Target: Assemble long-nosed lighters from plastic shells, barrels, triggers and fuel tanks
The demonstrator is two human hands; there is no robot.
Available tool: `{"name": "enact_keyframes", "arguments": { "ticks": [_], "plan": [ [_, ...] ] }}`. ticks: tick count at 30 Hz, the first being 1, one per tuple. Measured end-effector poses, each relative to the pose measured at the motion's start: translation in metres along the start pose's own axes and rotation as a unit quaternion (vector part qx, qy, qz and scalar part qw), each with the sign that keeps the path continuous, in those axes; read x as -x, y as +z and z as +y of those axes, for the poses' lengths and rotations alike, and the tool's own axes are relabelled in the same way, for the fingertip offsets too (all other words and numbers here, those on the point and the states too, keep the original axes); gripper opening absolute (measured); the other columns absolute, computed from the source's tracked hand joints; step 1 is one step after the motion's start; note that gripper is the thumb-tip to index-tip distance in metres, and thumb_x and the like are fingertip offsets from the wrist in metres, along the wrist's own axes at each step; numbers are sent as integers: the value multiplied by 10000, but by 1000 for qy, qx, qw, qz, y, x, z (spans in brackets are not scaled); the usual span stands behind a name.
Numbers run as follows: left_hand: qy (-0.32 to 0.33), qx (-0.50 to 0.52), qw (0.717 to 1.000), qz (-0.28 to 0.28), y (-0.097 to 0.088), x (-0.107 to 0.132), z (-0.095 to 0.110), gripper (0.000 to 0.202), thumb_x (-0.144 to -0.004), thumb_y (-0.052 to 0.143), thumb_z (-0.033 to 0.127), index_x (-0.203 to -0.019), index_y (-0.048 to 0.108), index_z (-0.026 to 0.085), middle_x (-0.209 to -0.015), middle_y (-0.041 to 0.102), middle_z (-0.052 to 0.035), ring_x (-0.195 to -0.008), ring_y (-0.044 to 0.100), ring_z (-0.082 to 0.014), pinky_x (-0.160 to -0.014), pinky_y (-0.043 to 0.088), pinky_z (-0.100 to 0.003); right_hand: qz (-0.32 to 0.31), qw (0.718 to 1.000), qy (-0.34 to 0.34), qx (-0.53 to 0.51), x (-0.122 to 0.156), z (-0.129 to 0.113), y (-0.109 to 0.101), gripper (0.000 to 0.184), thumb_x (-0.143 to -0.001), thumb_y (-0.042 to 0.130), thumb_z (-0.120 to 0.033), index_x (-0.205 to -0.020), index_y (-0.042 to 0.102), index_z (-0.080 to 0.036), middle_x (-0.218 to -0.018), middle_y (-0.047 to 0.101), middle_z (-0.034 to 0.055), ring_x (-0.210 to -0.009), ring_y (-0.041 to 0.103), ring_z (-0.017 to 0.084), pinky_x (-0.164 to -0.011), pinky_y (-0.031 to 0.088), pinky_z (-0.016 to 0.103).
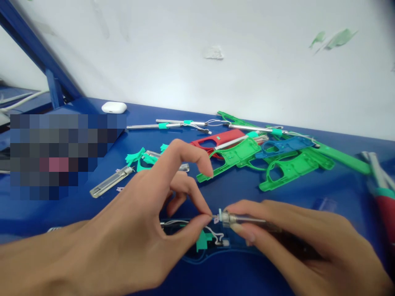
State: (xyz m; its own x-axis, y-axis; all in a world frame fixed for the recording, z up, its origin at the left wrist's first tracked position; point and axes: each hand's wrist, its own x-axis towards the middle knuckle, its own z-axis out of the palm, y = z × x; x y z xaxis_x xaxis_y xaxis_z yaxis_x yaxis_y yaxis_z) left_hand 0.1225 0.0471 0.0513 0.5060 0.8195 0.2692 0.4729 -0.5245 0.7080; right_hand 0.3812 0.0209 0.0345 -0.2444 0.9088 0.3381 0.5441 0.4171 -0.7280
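Note:
My right hand [299, 234] grips a clear plastic lighter fuel tank [249, 220] between thumb and fingers, its capped end facing left. At that end, the thumb and a finger of my left hand [145, 230] pinch together at a small pale clip [216, 219], with another finger curled above. Whether the clip touches the tank's valve is too small to tell. Beneath both hands lies a blue lighter shell half [197, 260], holding a teal trigger piece [203, 241] and white wires [220, 236]. My hands partly cover it.
Green shell halves [285, 170], a red one [212, 140] and a blue one [285, 146] are piled behind. Metal lighter tubes [175, 125] with wires lie nearby. Another clear tank [111, 182] and teal triggers [135, 156] rest left. A white case [114, 107] sits near the wall.

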Motion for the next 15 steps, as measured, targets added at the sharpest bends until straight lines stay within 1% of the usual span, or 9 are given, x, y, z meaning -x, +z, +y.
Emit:
{"name": "enact_keyframes", "arguments": {
  "ticks": [4, 7, 9, 12, 15],
  "plan": [
    [1, -6, 1000, -23, 0, 1, 1, 523, -995, 681, 113, -1273, 347, 405, -920, 764, 174, -656, 635, -97, -560, 532, -194, -33, 999, -25, 30, 5, 6, -2, 187, -1067, 754, -340, -1117, 931, -374, -1013, 950, -47, -790, 928, 217, -622, 717, 186],
    [9, -3, 1000, -13, 0, 0, 1, 471, -1012, 659, 125, -1232, 342, 394, -907, 766, 178, -629, 630, -91, -537, 516, -204, -30, 999, -23, 23, 6, 6, -2, 181, -1058, 755, -333, -1097, 930, -356, -1005, 950, -44, -776, 926, 217, -629, 721, 186],
    [13, -11, 1000, -7, 0, -1, 0, 443, -1017, 666, 132, -1204, 353, 381, -919, 758, 163, -631, 647, -82, -533, 517, -201, -26, 999, -22, 26, 6, 5, -2, 186, -1058, 745, -315, -1075, 928, -344, -996, 949, -45, -768, 924, 210, -625, 714, 175],
    [17, -33, 999, -9, -2, 0, -2, 419, -1023, 689, 141, -1194, 385, 373, -978, 737, 140, -684, 702, -62, -591, 566, -165, -34, 998, -36, 36, 6, 4, -2, 176, -1082, 741, -334, -1102, 915, -345, -1013, 951, -48, -794, 928, 202, -653, 712, 164],
    [44, -67, 997, -7, -2, 4, -3, 354, -1038, 659, 145, -1191, 430, 367, -978, 742, 142, -715, 730, -59, -637, 594, -150, -36, 997, -56, 50, 7, 6, -1, 158, -1121, 722, -349, -1135, 879, -356, -1024, 951, -68, -818, 927, 174, -665, 693, 135]
  ]
}}
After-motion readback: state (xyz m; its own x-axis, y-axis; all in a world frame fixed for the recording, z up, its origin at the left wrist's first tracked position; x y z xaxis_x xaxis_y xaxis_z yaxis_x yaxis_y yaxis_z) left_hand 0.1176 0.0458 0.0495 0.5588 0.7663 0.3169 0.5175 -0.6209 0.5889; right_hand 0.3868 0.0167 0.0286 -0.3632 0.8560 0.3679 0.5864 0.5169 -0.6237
